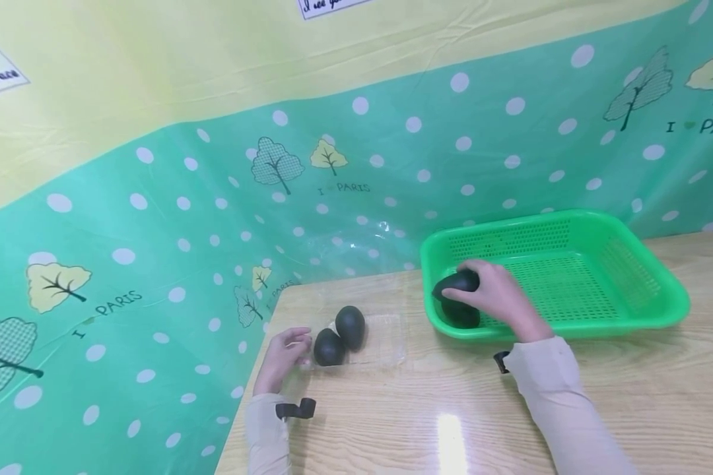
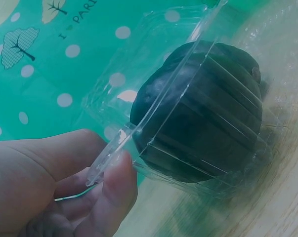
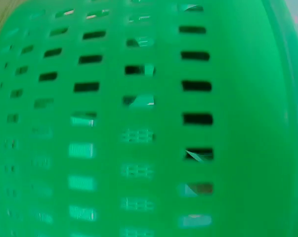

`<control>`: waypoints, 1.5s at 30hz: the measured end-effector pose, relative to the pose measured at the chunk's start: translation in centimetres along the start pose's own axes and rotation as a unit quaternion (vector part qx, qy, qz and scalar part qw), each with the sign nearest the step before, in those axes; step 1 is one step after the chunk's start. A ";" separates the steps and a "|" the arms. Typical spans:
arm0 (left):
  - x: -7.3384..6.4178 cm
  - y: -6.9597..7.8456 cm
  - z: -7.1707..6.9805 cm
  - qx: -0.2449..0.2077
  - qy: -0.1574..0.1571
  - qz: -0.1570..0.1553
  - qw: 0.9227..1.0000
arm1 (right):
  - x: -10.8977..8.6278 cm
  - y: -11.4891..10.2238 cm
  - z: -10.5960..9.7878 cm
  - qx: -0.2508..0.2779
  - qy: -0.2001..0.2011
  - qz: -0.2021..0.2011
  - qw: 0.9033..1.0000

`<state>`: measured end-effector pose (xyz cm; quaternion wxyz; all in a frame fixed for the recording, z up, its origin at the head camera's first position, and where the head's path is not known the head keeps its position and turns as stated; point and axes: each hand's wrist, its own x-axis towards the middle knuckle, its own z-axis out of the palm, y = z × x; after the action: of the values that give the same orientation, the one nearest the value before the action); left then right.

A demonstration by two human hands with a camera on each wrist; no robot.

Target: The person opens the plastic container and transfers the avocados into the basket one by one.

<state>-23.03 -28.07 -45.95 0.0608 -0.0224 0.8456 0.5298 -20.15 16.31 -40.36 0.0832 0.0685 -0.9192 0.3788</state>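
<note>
My right hand [image 1: 499, 293] grips a dark avocado [image 1: 463, 282] inside the left end of the green basket [image 1: 659, 323]. Below it another dark avocado [image 1: 460, 316] rests in the basket, partly covered. To the left, a clear plastic clamshell box [image 1: 389, 340] holds two more dark avocados, one egg-shaped and upright [image 1: 350, 328], the other nearer [image 1: 329, 348]. My left hand [image 1: 282, 361] is at the box's left side. The left wrist view shows its thumb and fingers [image 2: 120, 180] pinching the box's rim. Only the basket's slotted wall [image 3: 163, 118] fills the right wrist view.
The wooden table [image 1: 380, 422] carries both containers. Behind it hangs a green and yellow curtain [image 1: 333, 218] with white dots and tree prints, close to the basket's back rim. The clamshell's clear raised lid [image 1: 356, 254] leans near the curtain.
</note>
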 end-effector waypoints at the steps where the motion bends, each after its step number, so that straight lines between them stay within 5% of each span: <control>1: 0.0 0.0 0.0 -0.001 -0.001 0.000 1.000 | 0.0 0.1 -0.1 0.000 -0.001 0.001 1.000; 45: -0.2 0.1 0.1 0.000 0.004 0.006 1.000 | -1.3 2.7 -1.6 -0.014 0.006 0.058 0.998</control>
<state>-22.83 -27.97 -45.89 0.0547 -0.0195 0.8461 0.5298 -19.19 19.47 -41.36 0.0672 0.0118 -0.9264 0.3702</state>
